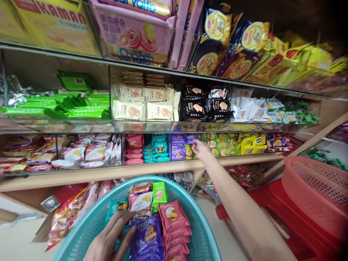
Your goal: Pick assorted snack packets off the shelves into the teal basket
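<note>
My right hand [200,148] reaches out to the lower shelf and its fingers close on a purple snack packet [190,139] in the purple stack. My left hand [110,239] rests inside the teal basket [202,232], fingers spread flat over the packets there. It touches a purple biscuit packet [148,237] and lies beside a stack of red packets [172,224]. Teal, pink and green packets [159,192] lie further back in the basket.
Glass-fronted shelves hold rows of snacks: teal packets [157,148], red packets [134,148], cream wafer packs [144,103], black packs [202,103], green packs [65,107]. A red basket [318,188] sits on a red stool [274,203] at the right. Bagged snacks [70,210] lean below.
</note>
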The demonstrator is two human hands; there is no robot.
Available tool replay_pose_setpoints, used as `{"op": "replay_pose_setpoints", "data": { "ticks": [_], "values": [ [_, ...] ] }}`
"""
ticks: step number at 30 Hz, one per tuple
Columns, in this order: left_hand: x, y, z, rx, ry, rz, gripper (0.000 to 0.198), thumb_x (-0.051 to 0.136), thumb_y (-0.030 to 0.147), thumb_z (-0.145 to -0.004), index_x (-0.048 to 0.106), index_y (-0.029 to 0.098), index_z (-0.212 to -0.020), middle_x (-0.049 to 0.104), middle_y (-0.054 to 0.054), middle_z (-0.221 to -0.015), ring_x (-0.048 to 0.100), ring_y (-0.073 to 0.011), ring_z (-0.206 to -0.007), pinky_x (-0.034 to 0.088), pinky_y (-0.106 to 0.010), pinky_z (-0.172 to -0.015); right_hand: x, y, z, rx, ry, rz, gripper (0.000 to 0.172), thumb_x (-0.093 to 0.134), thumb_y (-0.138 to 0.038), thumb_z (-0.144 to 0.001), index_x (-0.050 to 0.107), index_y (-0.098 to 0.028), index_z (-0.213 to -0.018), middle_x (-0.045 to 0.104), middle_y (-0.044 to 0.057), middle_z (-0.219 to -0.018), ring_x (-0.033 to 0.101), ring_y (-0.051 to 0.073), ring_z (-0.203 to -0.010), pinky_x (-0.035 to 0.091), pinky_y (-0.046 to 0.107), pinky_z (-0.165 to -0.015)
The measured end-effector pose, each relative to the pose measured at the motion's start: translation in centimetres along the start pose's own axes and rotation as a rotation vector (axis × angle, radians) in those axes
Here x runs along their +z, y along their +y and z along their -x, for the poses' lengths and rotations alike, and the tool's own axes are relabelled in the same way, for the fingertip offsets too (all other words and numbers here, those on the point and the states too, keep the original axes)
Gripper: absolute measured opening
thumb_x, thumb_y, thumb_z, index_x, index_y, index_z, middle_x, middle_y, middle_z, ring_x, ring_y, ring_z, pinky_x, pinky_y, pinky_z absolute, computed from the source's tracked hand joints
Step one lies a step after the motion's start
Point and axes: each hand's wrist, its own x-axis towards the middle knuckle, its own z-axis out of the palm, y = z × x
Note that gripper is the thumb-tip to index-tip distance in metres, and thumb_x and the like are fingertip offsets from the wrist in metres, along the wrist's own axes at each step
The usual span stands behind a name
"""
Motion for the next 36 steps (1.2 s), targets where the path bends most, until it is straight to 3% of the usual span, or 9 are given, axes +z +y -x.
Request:
{"op": "replay_pose_setpoints", "data": {
  "ticks": [6,13,16,22,25,27,30,33,36],
  "values": [
    [-0.5,0.2,-0.2,-0.136,-0.073,0.077,0.034,0.045,0.034,-0.091,0.046,0.028,-0.125,0.056,-0.004,-0.124,0.061,-0.0137,-0.098,0.05,-0.021,-0.082,-0.7,0.0,0.4,-0.014,-0.015,-0.015,0.021,0.056,-0.029,-0.09,0.058,-0.014,-0.104,0.062,0.003,-0.095,0.06,0.011,-0.072,0.053,0.026,-0.06],
    [-0.4,0.0,0.3,-0.135,-0.094,0.128,0.032,0.045,0.033,-0.091,0.047,0.028,-0.123,0.056,-0.004,-0.122,0.059,-0.0147,-0.102,0.048,-0.022,-0.086,-2.3,-0.4,1.7,-0.009,-0.046,-0.16,0.007,0.058,-0.019,-0.088,0.058,-0.013,-0.084,0.055,-0.005,-0.068,0.047,0.003,-0.047,0.039,0.012,-0.039],
    [-0.4,0.0,0.3,-0.142,-0.097,0.141,0.031,0.045,0.033,-0.091,0.048,0.029,-0.122,0.056,-0.004,-0.122,0.061,-0.0137,-0.097,0.048,-0.022,-0.083,-3.9,-0.2,3.3,-0.002,-0.097,-0.22,0.013,0.063,-0.014,-0.082,0.055,-0.015,-0.073,0.052,-0.008,-0.059,0.045,0.001,-0.043,0.038,0.009,-0.037],
    [-0.3,0.2,0.2,-0.172,-0.062,0.191,0.031,0.042,0.034,-0.093,0.047,0.028,-0.123,0.055,-0.005,-0.122,0.063,-0.0114,-0.086,0.05,-0.022,-0.077,-8.0,2.9,10.0,0.093,-0.279,-0.24,0.011,0.071,-0.013,-0.072,0.061,-0.015,-0.075,0.061,-0.003,-0.068,0.052,0.003,-0.05,0.047,0.011,-0.045],
    [-0.7,0.8,0.0,-0.179,-0.047,0.205,0.035,0.044,0.035,-0.092,0.045,0.028,-0.126,0.057,-0.006,-0.119,0.063,-0.0113,-0.08,0.053,-0.023,-0.074,-9.3,5.3,15.2,0.167,-0.475,-0.136,0.023,0.079,-0.019,-0.064,0.064,-0.017,-0.082,0.065,-0.002,-0.077,0.056,0.005,-0.056,0.05,0.014,-0.05],
    [-1.2,1.3,-0.1,-0.141,-0.035,0.201,0.043,0.049,0.036,-0.089,0.04,0.03,-0.13,0.055,-0.006,-0.125,0.063,-0.0156,-0.096,0.053,-0.026,-0.082,-9.4,6.9,18.5,0.21,-0.607,-0.032,0.026,0.079,-0.026,-0.066,0.064,-0.019,-0.086,0.064,-0.002,-0.077,0.056,0.005,-0.056,0.049,0.015,-0.051],
    [-1.6,2.2,-0.2,-0.059,-0.015,0.19,0.063,0.059,0.04,-0.083,0.029,0.033,-0.137,0.044,-0.008,-0.14,0.048,-0.0241,-0.125,0.047,-0.037,-0.1,-8.8,8.8,22.2,0.255,-0.72,0.067,0.029,0.078,-0.035,-0.068,0.063,-0.019,-0.087,0.065,-0.001,-0.074,0.057,0.006,-0.056,0.047,0.016,-0.05],
    [-1.5,2.7,0.0,-0.002,-0.03,0.184,0.079,0.063,0.046,-0.078,0.02,0.032,-0.142,0.036,-0.011,-0.146,0.037,-0.0283,-0.134,0.041,-0.045,-0.105,-8.0,10.0,24.0,0.301,-0.758,0.092,0.038,0.08,-0.041,-0.063,0.062,-0.018,-0.087,0.064,-0.001,-0.075,0.058,0.007,-0.054,0.045,0.017,-0.048],
    [-1.1,2.9,0.3,0.044,-0.044,0.166,0.083,0.063,0.048,-0.077,0.016,0.03,-0.143,0.036,-0.012,-0.147,0.034,-0.0283,-0.136,0.038,-0.047,-0.107,-7.6,10.5,24.7,0.301,-0.785,0.103,0.042,0.08,-0.043,-0.062,0.061,-0.018,-0.091,0.065,0.0,-0.079,0.058,0.008,-0.054,0.044,0.018,-0.047]
  ]
}}
